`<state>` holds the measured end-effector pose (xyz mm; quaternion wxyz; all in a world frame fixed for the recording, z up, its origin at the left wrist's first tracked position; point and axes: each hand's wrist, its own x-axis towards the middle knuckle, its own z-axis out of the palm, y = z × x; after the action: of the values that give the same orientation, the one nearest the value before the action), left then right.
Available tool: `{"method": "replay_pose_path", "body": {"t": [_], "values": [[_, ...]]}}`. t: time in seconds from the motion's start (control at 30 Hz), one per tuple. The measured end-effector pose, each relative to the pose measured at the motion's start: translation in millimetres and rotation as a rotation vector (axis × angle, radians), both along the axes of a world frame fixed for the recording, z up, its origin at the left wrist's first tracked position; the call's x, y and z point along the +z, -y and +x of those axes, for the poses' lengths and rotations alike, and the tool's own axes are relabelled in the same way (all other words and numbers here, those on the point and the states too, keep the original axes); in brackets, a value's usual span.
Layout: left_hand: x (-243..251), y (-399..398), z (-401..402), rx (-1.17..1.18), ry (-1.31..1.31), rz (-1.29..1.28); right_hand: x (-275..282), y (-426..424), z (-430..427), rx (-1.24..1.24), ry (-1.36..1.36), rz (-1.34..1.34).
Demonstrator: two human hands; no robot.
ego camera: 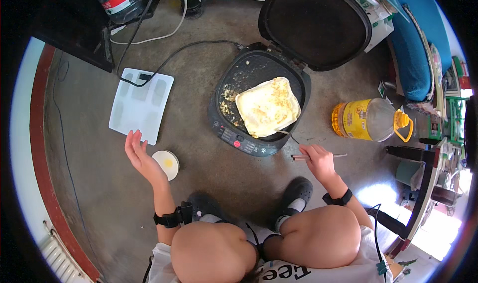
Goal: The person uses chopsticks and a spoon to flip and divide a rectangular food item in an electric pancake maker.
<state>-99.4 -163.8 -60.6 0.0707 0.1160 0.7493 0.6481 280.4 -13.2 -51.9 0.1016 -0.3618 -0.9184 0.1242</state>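
Note:
My right hand (318, 162) is closed around a pair of chopsticks (300, 157) and the thin handle of a metal utensil, perhaps a spoon (288, 134). The utensil's far end meets the near edge of a folded, browned flatbread (268, 107). That flatbread lies in the black pan of an electric griddle (239, 64), whose lid (317, 23) is raised. Crumbs of what looks like egg (228, 100) lie left of it. My left hand (143, 158) is empty, fingers apart, over the near edge of a white tray (140, 107) and beside a small white bowl (168, 164) with yellow residue.
A large bottle of cooking oil (358, 119) stands right of the griddle. The black power cord (179, 51) runs from the griddle across the tray. A big water bottle (121, 5) is at the back left, and a blue cushioned seat (414, 66) is at the right.

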Motion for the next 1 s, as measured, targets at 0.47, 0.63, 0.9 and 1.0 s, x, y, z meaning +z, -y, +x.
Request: {"method": "replay_pose_path", "body": {"t": [0.47, 0.63, 0.9, 1.0], "values": [[0, 9, -3, 0.012, -0.030, 0.001, -10, -62, -23, -0.069, -0.040, 0.214], [-3, 12, -3, 0.024, -0.018, 0.005, -10, -36, -65, 0.201, -0.185, 0.090], [3, 4, 1, -0.015, -0.011, 0.006, -13, -66, -112, 0.302, -0.091, 0.197], [1, 5, 3, -0.017, -0.027, -0.011, -8, -79, -128, 0.376, -0.070, 0.223]]}}
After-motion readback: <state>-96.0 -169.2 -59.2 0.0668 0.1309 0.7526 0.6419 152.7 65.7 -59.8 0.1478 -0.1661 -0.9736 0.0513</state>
